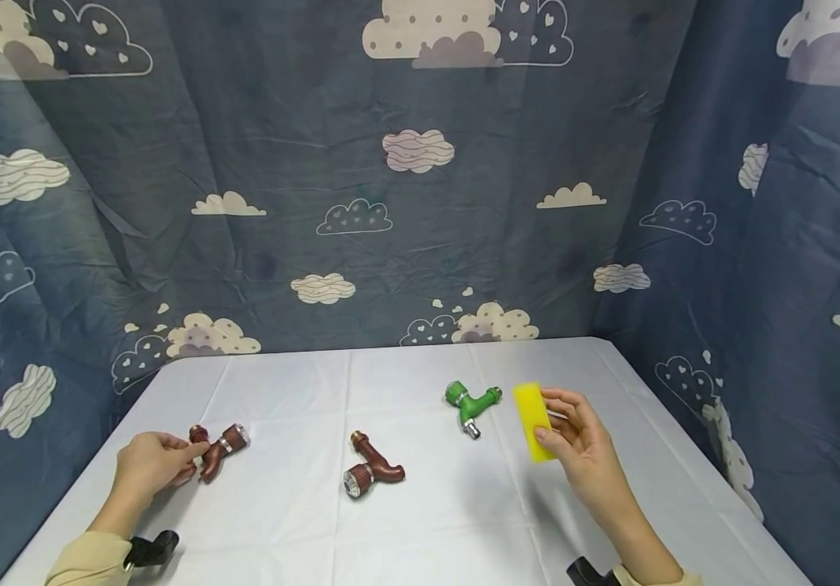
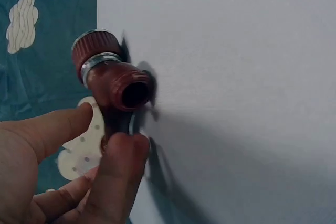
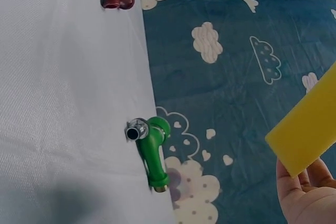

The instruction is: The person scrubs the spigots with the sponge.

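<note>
My left hand is at the left side of the table, thumb and fingers around the end of a dark red faucet. In the left wrist view the faucet shows its ribbed knob, a silver ring and a round open spout. On the right, my right hand holds a yellow sponge upright above the table between thumb and fingers. The right wrist view shows only part of this sponge. Left of the sponge lies a green faucet with a silver spout tip.
A second dark red faucet lies mid-table, its clear-faced knob toward the near side. The white-covered table reaches back to a dark blue curtain with printed clouds, which also hangs along both sides.
</note>
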Available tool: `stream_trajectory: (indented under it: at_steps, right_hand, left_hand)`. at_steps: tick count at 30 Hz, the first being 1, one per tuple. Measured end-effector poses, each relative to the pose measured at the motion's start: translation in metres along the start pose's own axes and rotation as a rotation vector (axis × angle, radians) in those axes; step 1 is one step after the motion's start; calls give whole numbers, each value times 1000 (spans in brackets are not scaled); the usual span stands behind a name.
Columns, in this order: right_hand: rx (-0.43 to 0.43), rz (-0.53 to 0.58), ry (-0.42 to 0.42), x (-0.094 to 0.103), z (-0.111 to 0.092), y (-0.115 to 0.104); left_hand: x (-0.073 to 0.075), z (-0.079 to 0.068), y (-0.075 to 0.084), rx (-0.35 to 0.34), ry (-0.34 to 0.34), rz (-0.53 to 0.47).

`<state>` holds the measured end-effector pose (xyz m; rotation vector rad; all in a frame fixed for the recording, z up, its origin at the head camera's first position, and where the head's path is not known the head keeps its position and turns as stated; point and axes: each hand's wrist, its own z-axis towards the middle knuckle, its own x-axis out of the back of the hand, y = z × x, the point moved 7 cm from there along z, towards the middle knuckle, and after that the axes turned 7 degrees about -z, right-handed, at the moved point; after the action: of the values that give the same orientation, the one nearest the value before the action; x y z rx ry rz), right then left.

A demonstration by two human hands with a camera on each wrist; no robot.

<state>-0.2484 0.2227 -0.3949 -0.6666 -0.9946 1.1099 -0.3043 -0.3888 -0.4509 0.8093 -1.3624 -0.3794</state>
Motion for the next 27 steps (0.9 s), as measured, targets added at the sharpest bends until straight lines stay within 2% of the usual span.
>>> stream_trajectory:
  at_steps: [2, 4, 7, 10, 15, 17, 20, 27]
  right_hand:
    - [-5, -3, -3, 0, 0, 0]
    - [-8, -2, -4, 0, 0, 1]
    - [-12, 0, -2, -1, 0, 2]
    - [-11, 5, 1, -1, 1, 3]
    - [-17, 6, 6, -2, 0, 5]
    - [-18, 4, 8, -3, 0, 6]
    - [-18, 6, 7, -3, -1, 6]
    - [-22, 2, 7, -5, -1, 7]
  left_hand:
    - [6, -2, 9, -44, 41, 91]
    - [10, -5, 19, -78, 65, 120]
    - [11, -10, 34, -118, 65, 85]
    - [6, -16, 50, -146, 13, -17]
    - [-20, -27, 75, -115, -200, -325]
    - [-30, -32, 86, -114, -273, -406]
    - [-45, -42, 103, -140, -322, -436]
    - [-81, -64, 131, -201, -358, -390]
